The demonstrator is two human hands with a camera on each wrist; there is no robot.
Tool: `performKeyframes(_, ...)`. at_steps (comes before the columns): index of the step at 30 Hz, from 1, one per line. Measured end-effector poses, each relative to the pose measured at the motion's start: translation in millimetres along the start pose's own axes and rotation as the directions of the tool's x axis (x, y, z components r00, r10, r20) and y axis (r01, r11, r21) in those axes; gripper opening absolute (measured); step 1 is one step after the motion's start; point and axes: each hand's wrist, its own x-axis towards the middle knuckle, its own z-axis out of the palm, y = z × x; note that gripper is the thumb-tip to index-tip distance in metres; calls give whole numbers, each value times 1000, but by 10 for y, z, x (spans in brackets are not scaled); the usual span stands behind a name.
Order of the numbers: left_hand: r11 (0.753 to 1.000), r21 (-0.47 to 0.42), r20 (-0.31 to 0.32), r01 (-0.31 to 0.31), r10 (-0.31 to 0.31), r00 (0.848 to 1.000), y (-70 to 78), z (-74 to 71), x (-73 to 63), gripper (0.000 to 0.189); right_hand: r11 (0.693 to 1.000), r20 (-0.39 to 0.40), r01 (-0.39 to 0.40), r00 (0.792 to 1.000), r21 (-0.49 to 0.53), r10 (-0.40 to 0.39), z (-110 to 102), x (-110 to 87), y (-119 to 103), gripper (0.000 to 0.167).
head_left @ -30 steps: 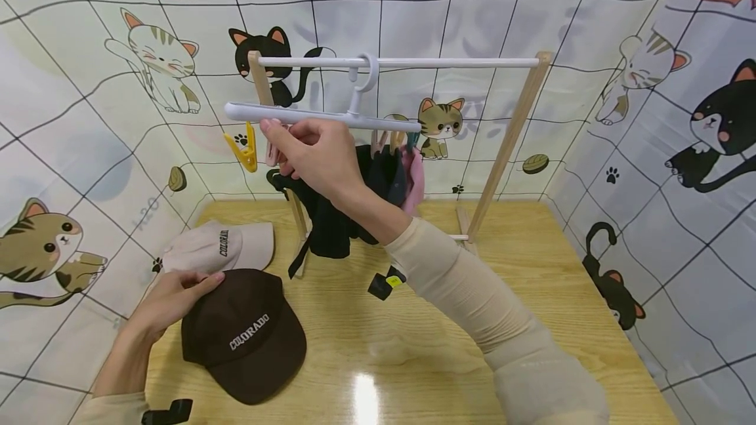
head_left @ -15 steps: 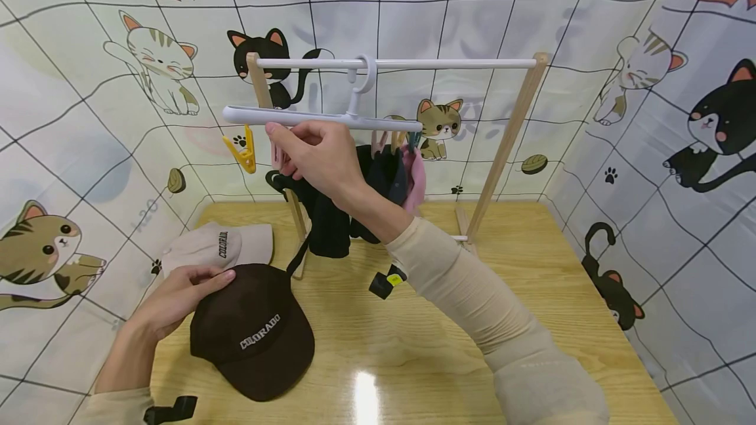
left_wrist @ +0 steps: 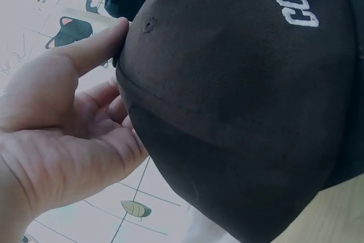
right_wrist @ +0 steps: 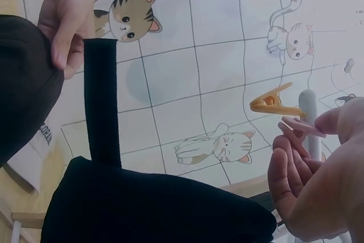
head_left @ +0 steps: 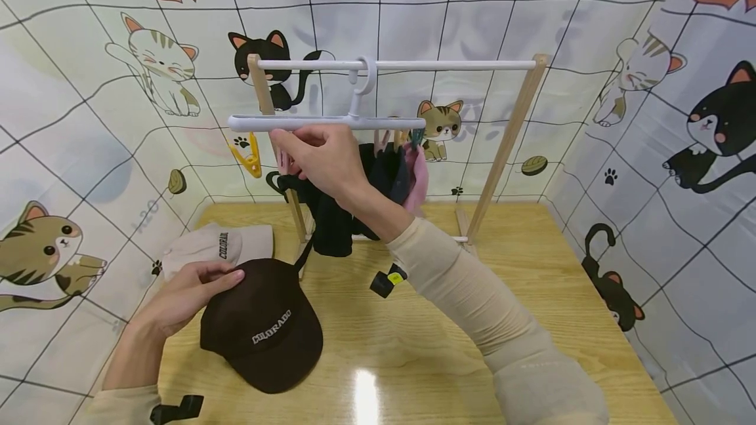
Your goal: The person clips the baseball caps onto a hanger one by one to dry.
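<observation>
My left hand (head_left: 183, 297) pinches the crown edge of a dark brown cap (head_left: 266, 326) lettered COLORADO, thumb on the outside and fingers behind, as the left wrist view shows. Below the left part of a pale lilac hanger (head_left: 295, 124), my right hand (head_left: 331, 159) pinches a pink clothespin (right_wrist: 294, 133) between thumb and fingers. A yellow clothespin (head_left: 248, 157) hangs farther left on the hanger. Black fabric with a strap (head_left: 331, 231) hangs behind my right wrist. Several clothespins and a pink cloth item (head_left: 417, 179) are at the hanger's right end.
The hanger hooks over the white bar (head_left: 455, 65) of a wooden-legged rack (head_left: 510, 140). A beige cap (head_left: 248, 244) lies on the wooden table (head_left: 531, 294) at the left, behind the brown one. Cat-print sheets surround the table.
My left hand has moved right and slightly up with the brown cap. The hanger has levelled and shifted a little right, and my right hand has moved slightly right and down with the pink clothespin.
</observation>
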Motion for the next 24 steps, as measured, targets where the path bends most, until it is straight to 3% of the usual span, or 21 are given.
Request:
performKeyframes(7, 998, 52, -10, -32, 32, 999, 95, 73, -12, 30, 999, 30, -30, 999, -22, 31, -48, 27, 79, 27)
performKeyframes(14, 996, 75, 2, -43, 43, 999, 182, 120, 13, 35, 991, 58, -129, 990, -19, 130, -90, 73, 134, 26)
performKeyframes(24, 992, 87, 4, -87, 87, 996, 297, 220, 82, 32, 988, -40, -143, 989, -52, 141, -136, 121, 192, 25)
